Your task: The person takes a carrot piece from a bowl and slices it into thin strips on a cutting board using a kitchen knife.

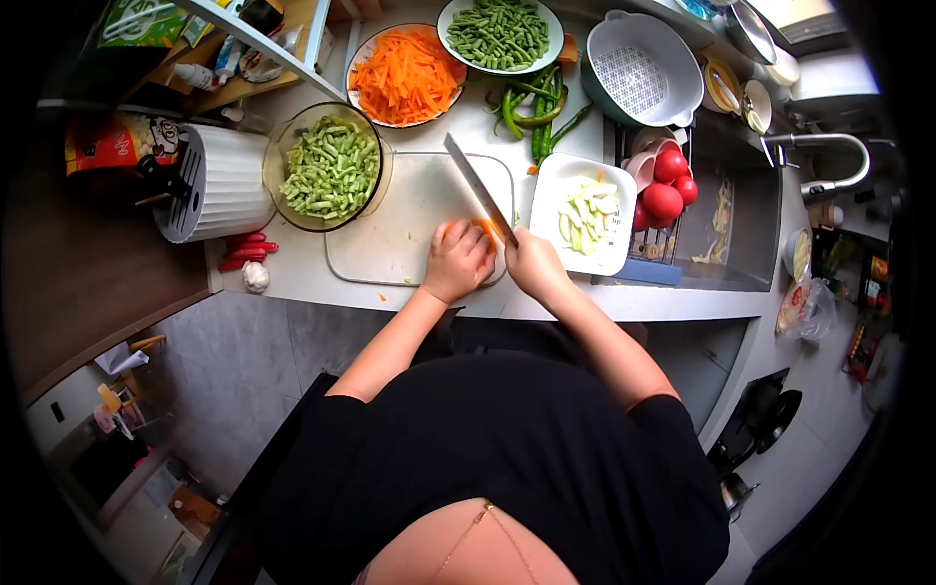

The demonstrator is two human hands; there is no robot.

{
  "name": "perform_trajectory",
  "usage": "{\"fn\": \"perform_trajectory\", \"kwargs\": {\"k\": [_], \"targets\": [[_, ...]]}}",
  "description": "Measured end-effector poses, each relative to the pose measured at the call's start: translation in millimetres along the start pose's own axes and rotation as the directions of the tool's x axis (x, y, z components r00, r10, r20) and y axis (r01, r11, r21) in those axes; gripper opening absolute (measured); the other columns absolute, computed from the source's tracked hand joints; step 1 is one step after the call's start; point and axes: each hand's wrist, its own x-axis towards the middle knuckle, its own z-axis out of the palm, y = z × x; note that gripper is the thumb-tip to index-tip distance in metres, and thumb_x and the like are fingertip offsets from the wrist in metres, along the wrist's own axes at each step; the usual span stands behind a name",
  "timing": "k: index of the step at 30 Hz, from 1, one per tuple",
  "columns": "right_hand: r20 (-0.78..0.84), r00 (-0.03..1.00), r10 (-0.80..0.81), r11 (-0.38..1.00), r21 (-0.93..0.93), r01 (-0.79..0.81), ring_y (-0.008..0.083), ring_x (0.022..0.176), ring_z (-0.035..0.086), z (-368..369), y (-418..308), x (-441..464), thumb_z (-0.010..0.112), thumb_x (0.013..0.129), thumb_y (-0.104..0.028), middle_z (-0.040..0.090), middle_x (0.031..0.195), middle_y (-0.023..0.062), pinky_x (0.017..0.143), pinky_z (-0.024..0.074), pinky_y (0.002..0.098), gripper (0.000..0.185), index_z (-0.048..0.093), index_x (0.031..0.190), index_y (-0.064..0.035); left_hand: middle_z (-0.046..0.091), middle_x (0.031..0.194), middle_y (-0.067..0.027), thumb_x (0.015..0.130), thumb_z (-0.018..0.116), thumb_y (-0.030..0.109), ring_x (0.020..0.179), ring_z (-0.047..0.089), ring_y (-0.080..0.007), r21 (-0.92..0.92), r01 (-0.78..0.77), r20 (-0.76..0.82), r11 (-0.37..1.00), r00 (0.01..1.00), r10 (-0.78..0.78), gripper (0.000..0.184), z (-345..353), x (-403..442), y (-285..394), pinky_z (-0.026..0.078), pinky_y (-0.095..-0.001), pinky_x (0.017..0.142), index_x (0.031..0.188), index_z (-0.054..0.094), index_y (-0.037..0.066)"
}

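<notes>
My right hand (534,265) grips a kitchen knife (476,181), its blade pointing up and to the left over the cutting board (380,249). Beside the blade, my left hand (460,261) is closed with curled fingers over an orange piece of carrot (486,230), mostly hidden under the fingers. Both hands are near the board's right front corner. Right of the knife stands a white square dish (546,185) with pale green slices. A glass bowl (265,161) of chopped green beans overlaps the board's left side.
Behind the board are a plate of orange carrot strips (408,76), a plate of cut green beans (499,37), green peppers (541,112) and a grey colander (595,83). Tomatoes (663,202) sit by the sink (746,263). Garlic (255,277) and a knife block (229,180) are at left.
</notes>
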Motion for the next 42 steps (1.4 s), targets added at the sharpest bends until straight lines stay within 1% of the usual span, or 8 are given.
{"fn": "perform_trajectory", "kwargs": {"k": [7,13,19,22,26,29,36,42], "targets": [[0.027,0.999,-0.029,1.000,0.002,0.029,0.0457,0.067,0.061,-6,-3,-23,0.052,0.088,-0.014,0.060,0.068,0.0295,0.066,0.0490,0.0516,0.021,0.055,0.080,0.0050,0.060,0.097,-0.0081,0.071,0.063,0.021,0.098,0.053,-0.0260,-0.004,0.010,0.005,1.000,1.000,-0.010,0.024,2,-2,-2,0.037,-0.0419,0.092,0.088,0.064,0.004],[0.074,0.997,0.029,1.000,-0.011,-0.029,0.0465,0.069,0.061,10,2,-24,0.050,0.089,-0.016,0.060,0.071,0.0307,0.067,0.0490,0.0525,0.024,0.055,0.081,0.0061,0.062,0.104,-0.0066,0.075,0.062,0.026,0.108,0.050,-0.0247,0.024,0.013,0.008,1.000,1.000,-0.013,0.023,5,-5,-2,0.033,-0.0431,0.097,0.089,0.067,0.007],[0.067,0.998,0.010,1.000,0.006,-0.010,0.0462,0.071,0.061,21,0,-5,0.051,0.087,-0.016,0.062,0.074,0.0299,0.068,0.0493,0.0522,0.024,0.057,0.083,0.0068,0.062,0.105,-0.0063,0.076,0.062,0.026,0.109,0.049,-0.0244,0.003,0.037,0.013,0.999,0.999,-0.037,0.022,6,-6,-2,0.032,-0.0436,0.097,0.089,0.066,0.008],[0.070,0.998,0.001,1.000,0.025,-0.003,0.0456,0.072,0.061,12,-9,12,0.050,0.085,-0.014,0.061,0.075,0.0303,0.068,0.0489,0.0519,0.023,0.057,0.082,0.0071,0.059,0.105,-0.0075,0.074,0.065,0.028,0.108,0.049,-0.0266,0.029,-0.019,0.000,0.999,1.000,0.019,0.031,5,-5,-4,0.033,-0.0441,0.097,0.096,0.064,0.006],[0.004,0.999,-0.034,0.998,0.054,0.034,0.0458,0.070,0.061,-1,-13,-3,0.050,0.087,-0.015,0.061,0.072,0.0306,0.067,0.0486,0.0528,0.024,0.057,0.081,0.0067,0.056,0.111,-0.0098,0.072,0.069,0.030,0.109,0.047,-0.0286,-0.003,0.072,0.054,0.997,0.996,-0.072,0.039,-14,-16,0,0.032,-0.0474,0.097,0.102,0.060,0.006],[0.025,1.000,-0.016,0.999,0.043,0.015,0.0460,0.068,0.061,4,-9,-19,0.051,0.088,-0.016,0.061,0.071,0.0301,0.066,0.0487,0.0529,0.024,0.057,0.081,0.0063,0.056,0.109,-0.0100,0.072,0.069,0.030,0.109,0.048,-0.0293,-0.014,0.085,0.076,0.996,0.994,-0.083,0.038,-20,-17,-3,0.033,-0.0478,0.097,0.100,0.060,0.006],[0.047,0.999,0.019,0.999,-0.029,-0.018,0.0464,0.069,0.061,15,-1,-20,0.050,0.088,-0.016,0.061,0.072,0.0300,0.067,0.0494,0.0524,0.025,0.057,0.083,0.0070,0.059,0.103,-0.0039,0.073,0.066,0.032,0.106,0.047,-0.0263,-0.038,0.017,0.053,0.999,0.998,-0.015,0.026,-16,-12,-7,0.032,-0.0487,0.098,0.092,0.066,0.014],[0.047,0.998,0.032,0.998,-0.048,-0.030,0.0464,0.072,0.062,29,-3,-3,0.051,0.087,-0.016,0.061,0.074,0.0308,0.069,0.0493,0.0521,0.026,0.058,0.083,0.0079,0.059,0.102,-0.0019,0.075,0.064,0.032,0.105,0.047,-0.0257,-0.012,0.026,0.100,1.000,0.995,-0.024,0.024,-12,-12,-7,0.032,-0.0498,0.097,0.091,0.067,0.015]]}}
